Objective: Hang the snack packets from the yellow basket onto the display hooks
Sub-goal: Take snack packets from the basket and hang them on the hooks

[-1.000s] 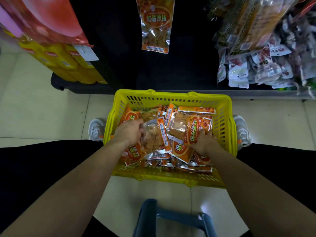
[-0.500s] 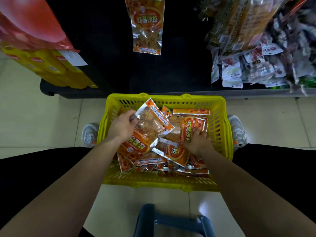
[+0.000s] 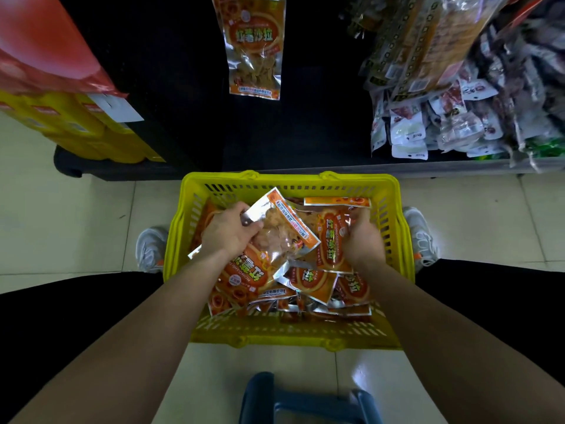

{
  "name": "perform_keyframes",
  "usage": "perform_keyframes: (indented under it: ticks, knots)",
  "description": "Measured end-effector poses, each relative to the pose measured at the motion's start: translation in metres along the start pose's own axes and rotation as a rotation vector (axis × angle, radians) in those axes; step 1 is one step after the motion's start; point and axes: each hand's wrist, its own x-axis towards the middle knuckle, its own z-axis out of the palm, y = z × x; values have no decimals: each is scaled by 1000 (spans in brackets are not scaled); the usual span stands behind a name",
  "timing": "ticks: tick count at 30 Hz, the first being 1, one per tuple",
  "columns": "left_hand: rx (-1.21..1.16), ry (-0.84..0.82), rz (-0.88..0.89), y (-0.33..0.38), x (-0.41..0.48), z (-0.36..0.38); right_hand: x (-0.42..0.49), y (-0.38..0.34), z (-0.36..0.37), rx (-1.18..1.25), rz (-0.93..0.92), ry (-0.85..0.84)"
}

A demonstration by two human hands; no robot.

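Pale floor tiles point(image 3: 76, 209) fill the scene, glossy under dim shop light, and nearest to us a dark blue stool point(image 3: 305, 402) pokes in at the bottom edge. Black trouser legs spread to either side, two bare forearms reaching forward between them. Straight ahead, the yellow basket point(image 3: 287, 338) sits on the floor between a pair of grey sneakers point(image 3: 149, 249), and it's heaped with orange snack packets point(image 3: 308, 286), foil edges catching the light.

Left hand point(image 3: 229, 234) is in there, fingers curled and pinched on the silver top edge of one packet point(image 3: 284, 234), which sits tilted above the pile (clear window facing up, pale snack pieces showing through). Right hand point(image 3: 360, 240) is over on the right side of the heap, fingers bent around the edge of a second orange packet point(image 3: 331, 243) — the hand is a bit blurred, but the grasp looks closed on it.

Further out, the black display rack point(image 3: 305, 117) rises behind the basket. One matching orange packet point(image 3: 253, 50) hangs there alone, up near the top. To the right, dense clusters of other hanging snack bags point(image 3: 443, 117), white and dark. Off to the left, stacked yellow boxes point(image 3: 91, 133) under a red banner point(image 3: 46, 56).
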Motion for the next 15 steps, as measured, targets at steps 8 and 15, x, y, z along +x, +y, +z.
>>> perform_keyframes:
  ticks: [8, 15]
  knots:
    - [57, 25, 24, 14, -6, -13, -14, -13, -30, 31, -117, 2]
    - [-53, -23, 70, 28, -25, -44, -28, -57, -80, 115, -249, 89]
